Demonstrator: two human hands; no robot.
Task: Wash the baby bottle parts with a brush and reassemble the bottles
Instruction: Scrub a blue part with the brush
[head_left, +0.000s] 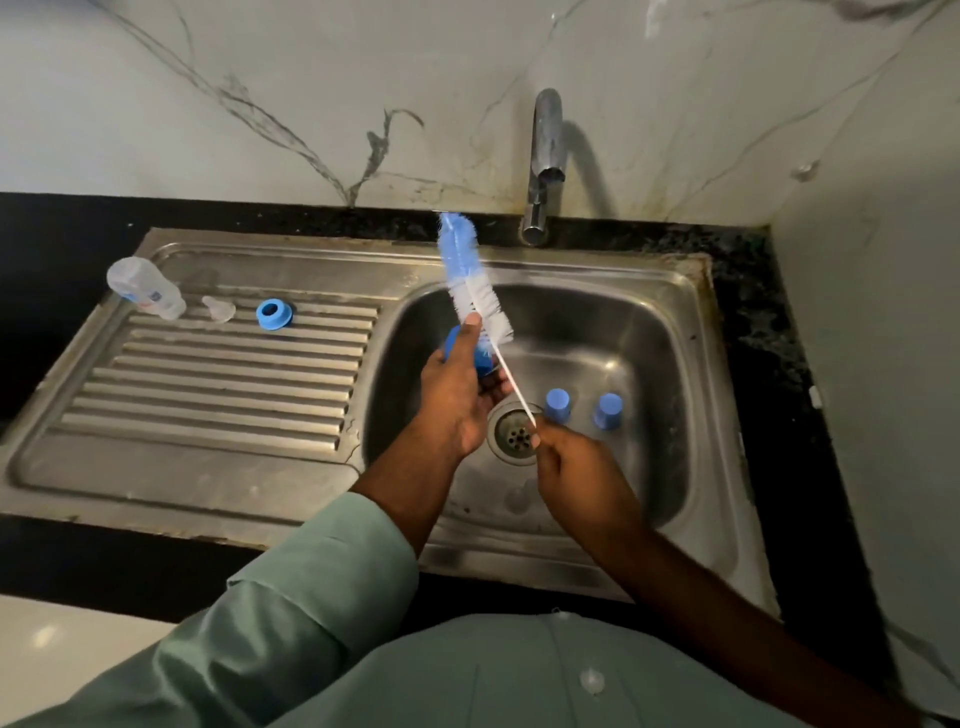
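Note:
Over the sink basin (639, 332), my left hand (457, 389) grips a blue bottle ring (483, 361), mostly hidden by my fingers. My right hand (576, 467) pinches the thin white handle of a blue-and-white bottle brush (475, 280), whose bristles rise past the ring towards the tap. Two blue caps (558, 404) (608, 410) stand in the basin by the drain (514, 434). On the ribbed drainboard (208, 395) lie a clear bottle (143, 288) on its side, a clear teat (218, 309) and a second blue ring (274, 313).
A chrome tap (545, 161) stands behind the basin against the marble wall; no water is seen running. Black countertop (779, 312) surrounds the steel sink, with a wall close on the right.

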